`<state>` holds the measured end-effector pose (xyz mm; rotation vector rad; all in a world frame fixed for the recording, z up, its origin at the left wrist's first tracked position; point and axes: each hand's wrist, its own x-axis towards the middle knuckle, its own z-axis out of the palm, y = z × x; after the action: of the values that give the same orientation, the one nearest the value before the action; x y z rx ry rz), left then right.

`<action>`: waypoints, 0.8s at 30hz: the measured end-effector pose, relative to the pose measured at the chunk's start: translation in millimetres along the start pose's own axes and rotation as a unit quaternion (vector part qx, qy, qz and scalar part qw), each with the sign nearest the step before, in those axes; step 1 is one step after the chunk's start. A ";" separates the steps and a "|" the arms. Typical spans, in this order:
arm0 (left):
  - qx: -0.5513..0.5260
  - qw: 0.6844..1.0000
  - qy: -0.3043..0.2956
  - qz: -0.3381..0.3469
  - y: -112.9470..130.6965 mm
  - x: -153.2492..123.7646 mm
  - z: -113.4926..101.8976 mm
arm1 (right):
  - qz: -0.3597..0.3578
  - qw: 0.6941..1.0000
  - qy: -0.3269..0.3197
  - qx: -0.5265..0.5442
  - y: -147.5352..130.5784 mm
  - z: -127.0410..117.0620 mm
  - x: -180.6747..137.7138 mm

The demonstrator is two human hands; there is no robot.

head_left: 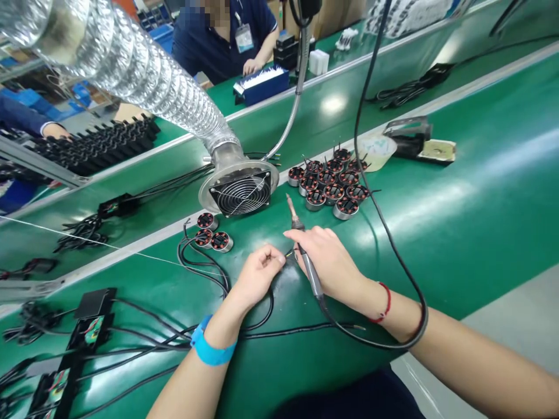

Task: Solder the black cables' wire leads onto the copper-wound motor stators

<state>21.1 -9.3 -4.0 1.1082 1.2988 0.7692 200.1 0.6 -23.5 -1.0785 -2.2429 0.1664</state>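
Observation:
Between thumb and fingers my left hand [261, 270] pinches a black cable [271, 302], whose thin wire ends point right. My right hand [329, 259] is wrapped round a soldering iron [311, 270], its tip up and away from me; those fingers also come close to the wire ends, and whether they touch them I cannot tell. Beyond my left hand sit three small motor stators [222, 241] with copper windings, cables beside them. A cluster of several more stators [334, 191] stands past the iron's tip.
A fume fan [244, 195] on a silver duct [174, 87] hangs ahead. Circuit boards in black cases [91, 331] with cables lie at left. A soldering iron stand [410, 137] and a pale dish [378, 150] are far right. Across the bench, a co-worker's hand [252, 66] rests near a blue box [264, 87].

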 end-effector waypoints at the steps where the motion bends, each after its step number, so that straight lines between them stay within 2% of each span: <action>1: -0.004 1.000 0.002 -0.005 -0.6 0.0 0.8 | -0.008 1.000 0.002 0.004 0.1 -0.2 0.1; 7: -0.052 0.998 0.025 -0.028 -0.3 0.6 1.5 | -0.002 0.992 0.019 0.126 -4.5 3.3 -3.9; 12: -0.116 0.990 0.020 -0.080 6.4 -0.9 1.5 | 0.061 0.964 -0.035 0.256 2.1 6.3 -7.0; 15: -0.151 0.982 0.012 -0.109 6.5 -0.3 1.7 | 0.058 0.949 -0.054 0.304 10.4 5.7 -4.0; 17: -0.161 0.981 0.013 -0.111 4.9 0.3 2.4 | 0.030 0.961 -0.064 0.267 12.2 2.8 -1.0; 20: -0.158 0.982 0.015 -0.099 2.4 0.9 4.2 | -0.041 0.987 -0.070 0.138 7.6 -2.5 3.0; 22: -0.153 0.984 0.017 -0.091 1.9 0.8 5.3 | -0.071 0.992 -0.084 0.062 3.0 -4.4 4.7; 24: -0.150 0.984 0.022 -0.088 2.8 0.4 5.8 | -0.071 0.991 -0.100 0.044 1.0 -4.6 5.3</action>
<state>27.2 -9.2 -2.0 0.7286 1.2506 0.8286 201.0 4.4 -17.7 -0.8847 -2.4568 0.3233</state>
